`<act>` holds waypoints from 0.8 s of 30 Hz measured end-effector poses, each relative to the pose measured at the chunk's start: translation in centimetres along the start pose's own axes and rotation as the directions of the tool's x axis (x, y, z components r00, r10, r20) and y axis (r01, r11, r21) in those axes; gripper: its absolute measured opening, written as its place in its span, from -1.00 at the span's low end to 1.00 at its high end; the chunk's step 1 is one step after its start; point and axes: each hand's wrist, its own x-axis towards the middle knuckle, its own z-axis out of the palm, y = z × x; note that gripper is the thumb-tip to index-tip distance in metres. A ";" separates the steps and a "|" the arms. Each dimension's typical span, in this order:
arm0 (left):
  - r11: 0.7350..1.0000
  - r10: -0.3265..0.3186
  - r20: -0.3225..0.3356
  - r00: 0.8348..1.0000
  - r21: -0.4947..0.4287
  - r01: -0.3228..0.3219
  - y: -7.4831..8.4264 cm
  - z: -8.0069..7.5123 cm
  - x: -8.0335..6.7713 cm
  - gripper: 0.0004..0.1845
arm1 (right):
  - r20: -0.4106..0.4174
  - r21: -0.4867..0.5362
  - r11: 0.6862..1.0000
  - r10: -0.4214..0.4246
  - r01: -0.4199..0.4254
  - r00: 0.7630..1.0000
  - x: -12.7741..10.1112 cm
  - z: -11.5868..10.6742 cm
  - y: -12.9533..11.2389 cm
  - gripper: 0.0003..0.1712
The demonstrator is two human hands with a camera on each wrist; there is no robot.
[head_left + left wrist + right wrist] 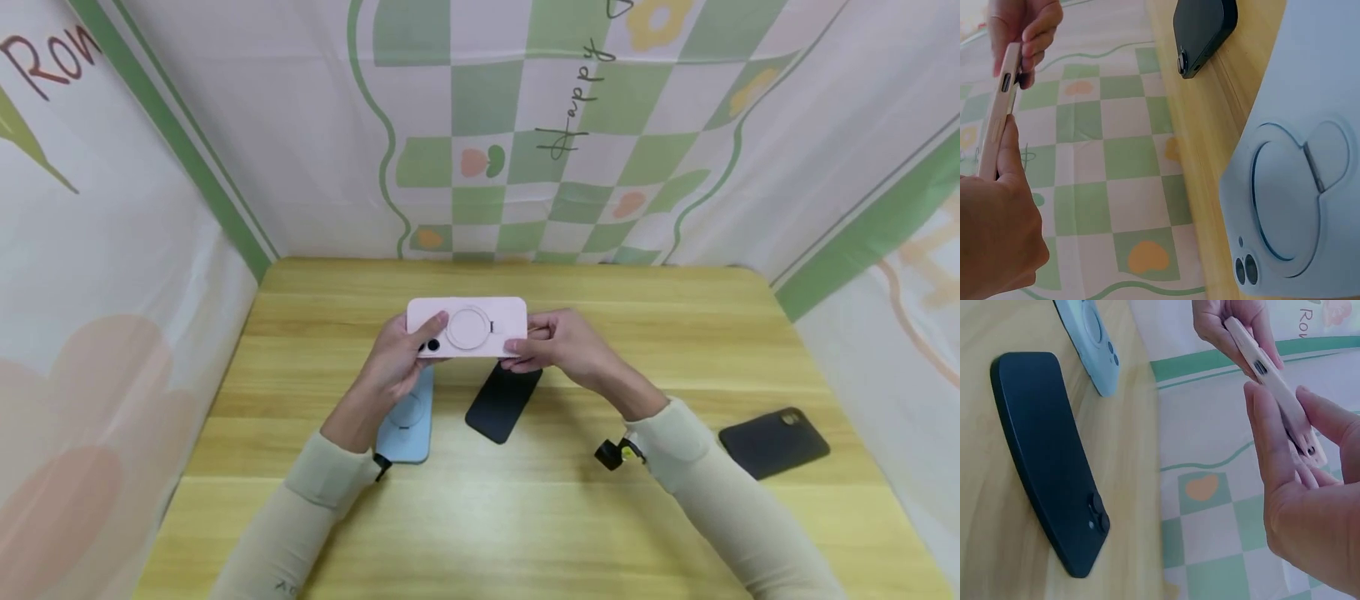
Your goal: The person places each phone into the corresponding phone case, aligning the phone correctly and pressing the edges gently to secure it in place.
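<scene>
A pink phone case (pixel 506 310) with a raised ring on its back is held lengthwise above the table by both hands. The left hand (pixel 393 358) grips its left end, thumb lying across the back near the camera holes. At the other end the right hand (pixel 566 343) pinches the case, thumb on the back and fingers behind. Its edge with a port cutout shows in the right wrist view, where the pink case (pixel 1282 394) stands tilted between the hands. Below lies a black phone (pixel 502 407), and a light blue phone case (pixel 412 437) sits partly under the left forearm.
A black phone case (pixel 776 440) lies at the right of the wooden table (pixel 525 533), partly behind the right sleeve. Printed cloth (pixel 315 167) hangs along the back and sides. A small black wrist camera (pixel 609 454) juts from the right cuff.
</scene>
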 end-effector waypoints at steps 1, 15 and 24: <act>1.000 -0.001 -0.005 1.000 -0.005 0.001 0.0 0.0 0.0 -0.55 | 0.013 0.029 1.000 0.009 -0.009 1.000 0.0 0.1 0.1 -0.66; 0.998 -0.059 0.014 0.998 -0.002 0.059 0.1 -0.1 0.0 -0.54 | 0.031 0.062 0.998 -0.035 0.033 0.999 -0.8 0.5 1.6 -0.68; 0.994 0.050 -0.007 0.999 -0.096 -0.051 -0.4 0.9 -0.1 -0.53 | -0.046 0.160 0.980 -0.108 0.114 0.993 -1.0 1.5 2.3 -0.78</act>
